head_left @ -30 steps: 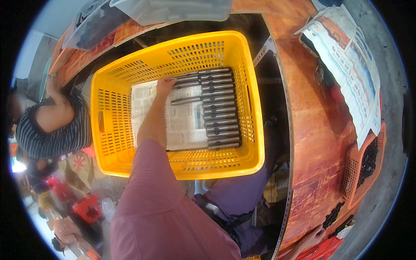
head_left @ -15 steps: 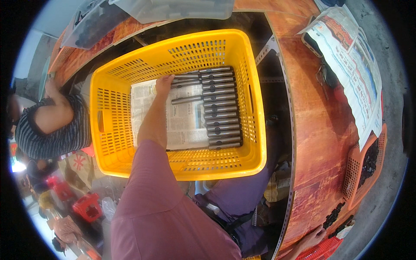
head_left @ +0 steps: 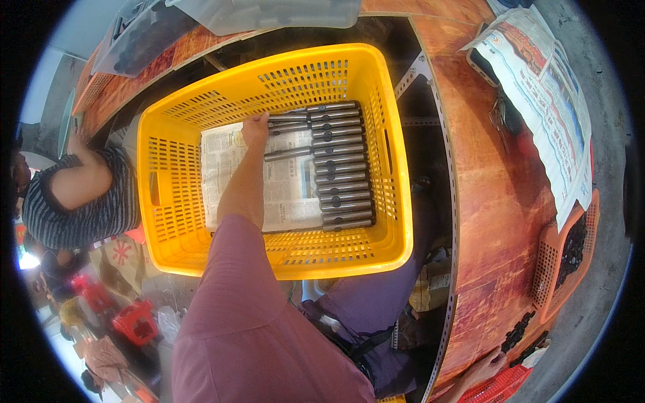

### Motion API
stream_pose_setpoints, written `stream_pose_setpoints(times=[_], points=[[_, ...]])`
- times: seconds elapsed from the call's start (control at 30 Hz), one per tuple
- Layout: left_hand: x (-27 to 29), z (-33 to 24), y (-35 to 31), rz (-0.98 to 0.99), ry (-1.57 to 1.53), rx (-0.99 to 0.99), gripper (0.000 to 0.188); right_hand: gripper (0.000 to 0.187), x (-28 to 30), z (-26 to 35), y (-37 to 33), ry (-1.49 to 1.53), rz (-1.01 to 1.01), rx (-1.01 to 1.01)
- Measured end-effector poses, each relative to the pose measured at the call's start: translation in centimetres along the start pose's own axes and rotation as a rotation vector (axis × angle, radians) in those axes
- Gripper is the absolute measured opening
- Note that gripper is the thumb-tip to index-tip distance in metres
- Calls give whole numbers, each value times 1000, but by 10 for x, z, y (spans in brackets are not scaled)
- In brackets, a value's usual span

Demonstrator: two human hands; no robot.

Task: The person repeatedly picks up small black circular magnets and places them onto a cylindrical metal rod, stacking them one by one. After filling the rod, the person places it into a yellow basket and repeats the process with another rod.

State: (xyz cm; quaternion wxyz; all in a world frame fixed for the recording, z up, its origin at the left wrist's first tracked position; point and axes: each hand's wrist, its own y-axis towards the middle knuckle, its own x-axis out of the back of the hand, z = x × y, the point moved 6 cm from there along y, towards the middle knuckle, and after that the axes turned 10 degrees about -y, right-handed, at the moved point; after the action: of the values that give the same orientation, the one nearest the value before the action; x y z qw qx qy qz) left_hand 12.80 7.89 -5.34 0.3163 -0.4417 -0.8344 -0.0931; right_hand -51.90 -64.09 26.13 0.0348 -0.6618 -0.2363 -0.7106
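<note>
My left hand [head_left: 255,129] reaches into a yellow plastic basket [head_left: 273,270]. Its fingers are closed on the thin end of a steel rod [head_left: 289,118] at the far side. A row of thicker dark steel rods [head_left: 342,180] lies side by side along the basket's right end. Another thin-ended rod [head_left: 290,154] sticks out leftward from the row. Newspaper [head_left: 285,195] lines the floor under them. At the lower right, my right hand [head_left: 485,367] rests on the wooden table, fingers stretched out, beside small black pieces [head_left: 517,334].
The wooden table [head_left: 494,248] runs along the right. On it are a newspaper sheet [head_left: 537,87], a phone [head_left: 482,68], keys [head_left: 498,117] and an orange basket [head_left: 547,282] of black pieces. Clear bins [head_left: 269,15] stand at the back. A person in a striped shirt [head_left: 87,195] is at left.
The view has shifted very slightly. My left hand stays at the same rod, and my right hand keeps its place on the table.
</note>
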Motion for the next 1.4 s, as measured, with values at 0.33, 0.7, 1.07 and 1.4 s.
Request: stream_pose_setpoints(times=[0.33,0.7,1.07,1.4], points=[[-4,21,10,144,-147,-63,36,51,12,23,-8,6,32,-27],[0,16,15,57,229,76,61,49,-5,-13,4,-39,-37,54],[13,12,4,91,76,-43,49,50,-7,-13,4,-14,-44,78],[43,-31,-94,571,357,-679,38,50,5,15,-5,-7,-16,14]])
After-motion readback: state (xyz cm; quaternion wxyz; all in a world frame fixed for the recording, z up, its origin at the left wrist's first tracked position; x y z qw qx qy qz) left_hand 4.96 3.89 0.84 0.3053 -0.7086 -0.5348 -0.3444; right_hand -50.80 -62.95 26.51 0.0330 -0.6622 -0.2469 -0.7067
